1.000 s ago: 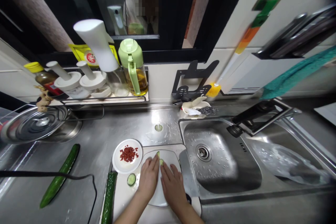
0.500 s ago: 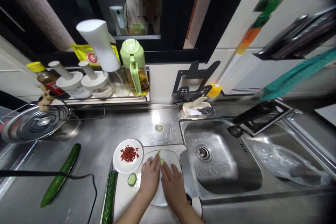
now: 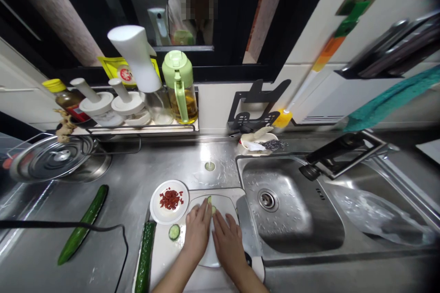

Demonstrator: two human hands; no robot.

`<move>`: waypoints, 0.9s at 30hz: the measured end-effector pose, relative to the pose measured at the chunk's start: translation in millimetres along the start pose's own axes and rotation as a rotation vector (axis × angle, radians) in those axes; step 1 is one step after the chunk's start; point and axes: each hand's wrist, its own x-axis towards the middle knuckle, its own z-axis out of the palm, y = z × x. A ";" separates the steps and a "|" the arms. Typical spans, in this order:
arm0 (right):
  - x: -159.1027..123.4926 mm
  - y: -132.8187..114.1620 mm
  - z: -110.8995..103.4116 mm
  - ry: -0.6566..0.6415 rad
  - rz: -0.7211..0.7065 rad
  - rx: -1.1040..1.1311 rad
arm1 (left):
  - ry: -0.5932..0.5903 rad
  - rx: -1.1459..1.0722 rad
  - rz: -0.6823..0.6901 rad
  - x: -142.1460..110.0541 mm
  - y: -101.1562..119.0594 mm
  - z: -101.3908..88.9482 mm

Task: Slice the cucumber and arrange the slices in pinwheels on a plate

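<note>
Both hands lie over a white plate on a pale cutting board. My left hand has its fingers stretched out, with the fingertips touching a cucumber slice. My right hand, fingers extended and slightly apart, meets it at a second slice. The thumbs are hard to make out. A single cucumber round rests on the board left of my left hand. A small white dish of red dried berries stands at the board's upper left corner.
A cucumber lies along the board's left edge, another farther left near a black cable. Right of the plate is a broad knife. Beyond it is the sink. Behind are an oil jug and jars.
The view has shifted slightly, so everything sits a little farther right. Both hands stay on the plate at the slices, with hardly any movement.
</note>
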 end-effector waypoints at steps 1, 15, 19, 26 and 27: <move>-0.8 0.8 -0.6 0.000 0.006 0.008 | 0.032 -0.039 -0.018 -1.8 -2.0 -3.7; -23.4 9.6 -1.2 -0.004 0.048 0.109 | 0.141 -0.273 -0.565 -79.5 -76.3 -20.4; -26.3 8.0 -3.7 -0.024 0.040 0.103 | 0.103 -0.274 -0.559 -80.5 -78.1 -16.9; -30.3 5.8 -6.0 0.009 0.012 0.101 | 0.114 -0.328 -0.540 -78.9 -73.8 -24.0; -30.9 5.5 -6.2 0.006 0.010 0.106 | 0.120 -0.340 -0.541 -78.7 -73.9 -24.5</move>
